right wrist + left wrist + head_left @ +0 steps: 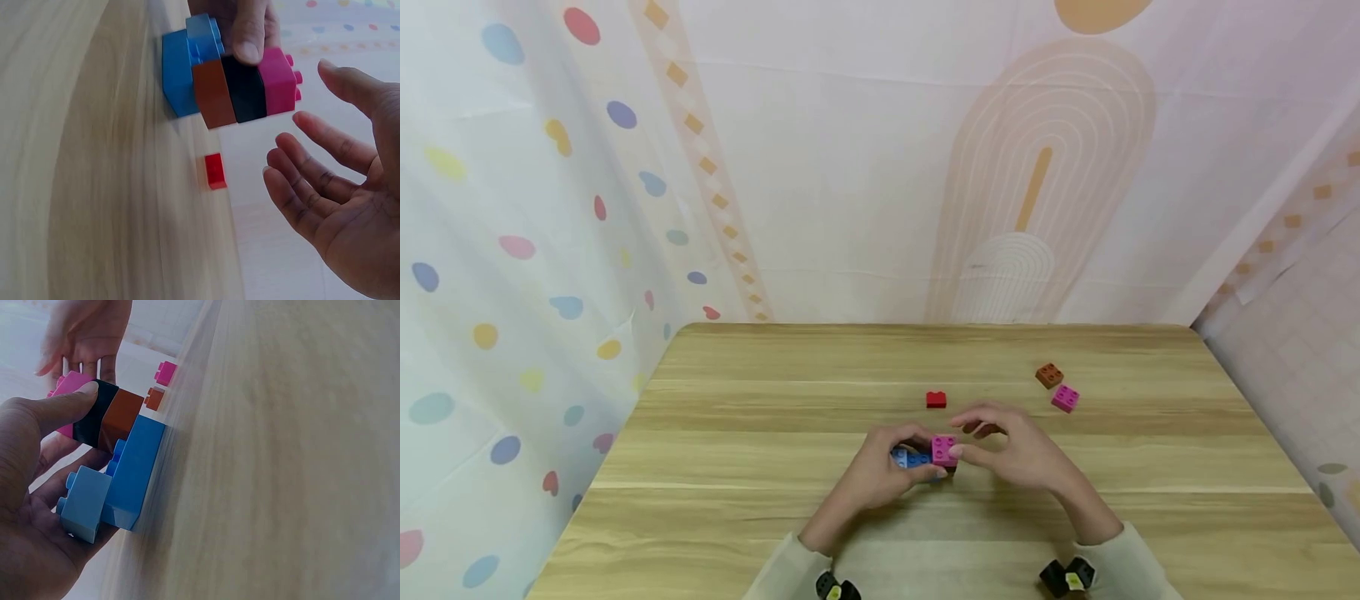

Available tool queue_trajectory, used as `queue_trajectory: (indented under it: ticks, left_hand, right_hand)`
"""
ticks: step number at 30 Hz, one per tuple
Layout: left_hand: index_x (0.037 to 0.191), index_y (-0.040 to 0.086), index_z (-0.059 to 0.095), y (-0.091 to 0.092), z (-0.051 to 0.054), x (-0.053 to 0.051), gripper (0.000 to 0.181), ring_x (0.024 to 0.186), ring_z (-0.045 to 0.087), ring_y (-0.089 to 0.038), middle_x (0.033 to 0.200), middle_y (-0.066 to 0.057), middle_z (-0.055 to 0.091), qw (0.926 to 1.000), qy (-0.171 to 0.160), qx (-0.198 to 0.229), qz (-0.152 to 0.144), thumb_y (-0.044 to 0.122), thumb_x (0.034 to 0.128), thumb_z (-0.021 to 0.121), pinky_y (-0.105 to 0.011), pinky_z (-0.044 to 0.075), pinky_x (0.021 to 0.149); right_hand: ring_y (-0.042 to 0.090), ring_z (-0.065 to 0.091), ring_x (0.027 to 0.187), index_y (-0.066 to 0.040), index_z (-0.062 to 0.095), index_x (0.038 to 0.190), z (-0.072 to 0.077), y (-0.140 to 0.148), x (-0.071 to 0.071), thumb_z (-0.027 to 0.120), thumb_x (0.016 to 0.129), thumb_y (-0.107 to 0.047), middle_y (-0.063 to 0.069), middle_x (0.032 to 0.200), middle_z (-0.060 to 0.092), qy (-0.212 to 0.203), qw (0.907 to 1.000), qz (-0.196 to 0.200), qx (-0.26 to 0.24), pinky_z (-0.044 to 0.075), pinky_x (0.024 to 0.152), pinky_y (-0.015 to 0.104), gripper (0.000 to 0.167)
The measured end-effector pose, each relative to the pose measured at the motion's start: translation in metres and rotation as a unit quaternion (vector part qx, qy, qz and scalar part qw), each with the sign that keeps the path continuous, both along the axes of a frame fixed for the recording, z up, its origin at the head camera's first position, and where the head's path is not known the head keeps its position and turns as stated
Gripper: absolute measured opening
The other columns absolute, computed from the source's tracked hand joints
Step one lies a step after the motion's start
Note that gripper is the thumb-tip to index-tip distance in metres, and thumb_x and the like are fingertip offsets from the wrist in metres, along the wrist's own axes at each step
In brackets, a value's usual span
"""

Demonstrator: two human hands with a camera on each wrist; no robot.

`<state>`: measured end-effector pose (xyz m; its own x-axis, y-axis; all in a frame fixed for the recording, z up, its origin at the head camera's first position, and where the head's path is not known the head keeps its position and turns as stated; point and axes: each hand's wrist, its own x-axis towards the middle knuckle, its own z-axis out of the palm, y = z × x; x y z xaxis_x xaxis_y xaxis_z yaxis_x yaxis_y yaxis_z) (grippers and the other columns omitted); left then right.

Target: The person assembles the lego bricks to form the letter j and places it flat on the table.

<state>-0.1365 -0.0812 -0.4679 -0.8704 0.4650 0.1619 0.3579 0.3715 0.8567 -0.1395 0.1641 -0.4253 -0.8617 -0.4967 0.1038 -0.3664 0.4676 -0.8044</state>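
Observation:
My left hand [880, 475] grips a built stack of toy building bricks standing on the table. At its base lies a long blue brick [134, 478], with a light blue brick [87, 497] on one end. On the other end rise a brown brick [214, 94], a black brick [244, 90] and a pink brick [278, 81] on top. The left thumb presses against the black brick's side; the other fingers reach round behind. Beside the pink brick, my right hand [356, 169] holds nothing, its fingers spread and slightly bent, a small gap from the brick in the right wrist view.
A red brick [936, 400] lies behind the stack. Farther right on the wooden table [760, 417] are a loose brown brick [1049, 375] and a loose pink brick [1065, 398], close together. A patterned curtain [850, 183] hangs behind the table.

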Motion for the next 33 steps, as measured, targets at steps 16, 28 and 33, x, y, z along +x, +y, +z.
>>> queue_trajectory:
  ticks: [16,28,33]
  left_hand:
    - [0.107,0.023,0.075,0.001,0.001,0.000,0.026,0.096,0.069,-0.011,0.102,0.008,0.076,0.9999,-0.009,-0.003,0.008,0.026,0.0837,0.087,-0.028,0.052,0.090]
    - [0.107,0.023,0.075,0.001,-0.001,0.002,0.028,0.098,0.069,-0.012,0.102,0.008,0.076,0.9998,-0.014,-0.002,0.013,0.030,0.0832,0.087,-0.029,0.052,0.091]
    - [0.107,0.023,0.075,0.001,0.000,0.002,0.028,0.098,0.068,-0.012,0.101,0.008,0.076,0.9997,-0.021,-0.002,0.015,0.029,0.0830,0.087,-0.029,0.052,0.091]
  right_hand:
    - [0.032,0.067,0.115,-0.014,0.068,0.130,-0.004,0.030,-0.010,0.076,0.093,-0.034,0.011,0.132,0.069,0.025,0.9976,-0.065,0.003,0.055,0.098,0.048,0.043]
    - [0.035,0.063,0.119,-0.014,0.063,0.137,-0.003,0.060,-0.016,0.076,0.094,-0.030,0.015,0.135,0.066,0.018,0.9932,-0.115,-0.013,0.055,0.099,0.040,0.047]
    - [0.034,0.059,0.123,-0.017,0.061,0.139,-0.002,0.070,-0.016,0.075,0.095,-0.034,0.012,0.138,0.064,0.006,0.9904,-0.137,-0.011,0.054,0.098,0.033,0.049]
